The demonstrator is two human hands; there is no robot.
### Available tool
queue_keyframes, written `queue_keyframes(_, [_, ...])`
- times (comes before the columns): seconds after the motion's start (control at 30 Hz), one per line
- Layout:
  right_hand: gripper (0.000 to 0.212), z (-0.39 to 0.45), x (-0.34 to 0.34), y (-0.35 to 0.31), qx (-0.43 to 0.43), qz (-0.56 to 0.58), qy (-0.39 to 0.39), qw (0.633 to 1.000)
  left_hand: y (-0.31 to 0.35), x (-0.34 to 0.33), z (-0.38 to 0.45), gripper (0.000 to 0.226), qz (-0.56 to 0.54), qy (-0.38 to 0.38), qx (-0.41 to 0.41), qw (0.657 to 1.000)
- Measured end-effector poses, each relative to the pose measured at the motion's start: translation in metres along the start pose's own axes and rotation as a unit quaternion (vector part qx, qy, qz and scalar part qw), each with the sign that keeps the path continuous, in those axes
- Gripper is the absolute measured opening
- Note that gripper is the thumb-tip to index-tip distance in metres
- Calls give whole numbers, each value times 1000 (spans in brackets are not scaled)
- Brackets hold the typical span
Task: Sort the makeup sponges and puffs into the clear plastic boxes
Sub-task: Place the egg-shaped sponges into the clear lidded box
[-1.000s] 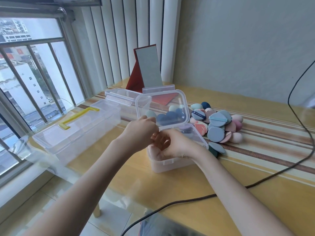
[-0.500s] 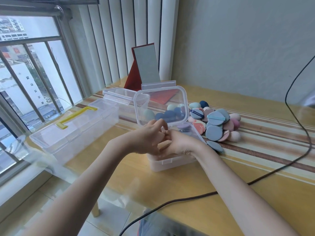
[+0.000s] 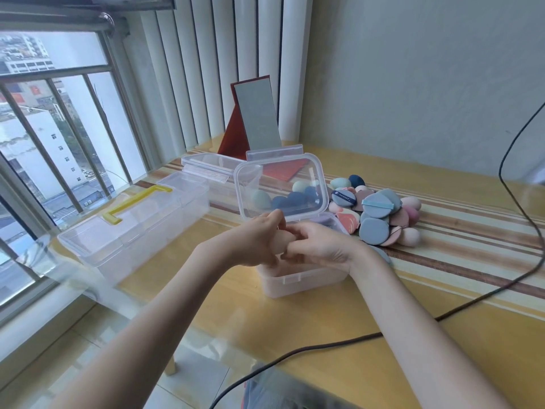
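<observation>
Both your hands meet over the open box (image 3: 300, 280). Left hand (image 3: 256, 240) and right hand (image 3: 321, 246) pinch one pale sponge (image 3: 283, 240) between them, its long axis running 2 to 8 o'clock. Box mouth lies directly beneath; pile (image 3: 377, 214) waits at 2 o'clock, nearer your right.

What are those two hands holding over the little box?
A pale pink sponge, pinched between the left hand and right hand above the small clear box; where the fingers grip it is hidden.
</observation>
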State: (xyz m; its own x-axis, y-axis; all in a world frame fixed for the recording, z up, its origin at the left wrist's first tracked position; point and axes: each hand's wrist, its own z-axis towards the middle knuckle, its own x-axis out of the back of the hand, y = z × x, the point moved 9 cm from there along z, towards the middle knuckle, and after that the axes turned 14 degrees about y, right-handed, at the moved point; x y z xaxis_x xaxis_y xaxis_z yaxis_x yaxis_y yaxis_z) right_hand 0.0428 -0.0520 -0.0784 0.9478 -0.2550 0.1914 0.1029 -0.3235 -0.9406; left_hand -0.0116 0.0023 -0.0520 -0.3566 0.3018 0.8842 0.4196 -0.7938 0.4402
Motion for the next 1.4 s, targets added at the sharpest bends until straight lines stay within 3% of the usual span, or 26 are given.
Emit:
queue_keyframes(0.3, [43,-14,-7,-6,-58,143,-84,984,2,2,1,55,3,8,-17,1000])
queue_keyframes(0.53, [37,-9,7,-2,-67,147,35,986,-1,-5,1,55,22,-18,-9,1000])
queue_keyframes(0.77, [42,-16,1,-5,-43,187,-2,981,3,-6,2,45,63,-6,-17,998])
queue_keyframes(0.9, [32,-14,7,-1,-29,103,17,994,5,-8,1,45,74,-24,-25,997])
queue_keyframes(1.0, [32,-19,10,-1,7,-48,3,999,3,-7,1,41,37,-55,-14,998])
queue_keyframes(1.2, [24,-18,1,-7,65,-248,29,966,11,-3,2,9,84,-60,-49,993])
queue_keyframes(1.4, [16,-16,-9,-18,142,-289,51,945,13,0,-5,23,61,-11,-74,995])
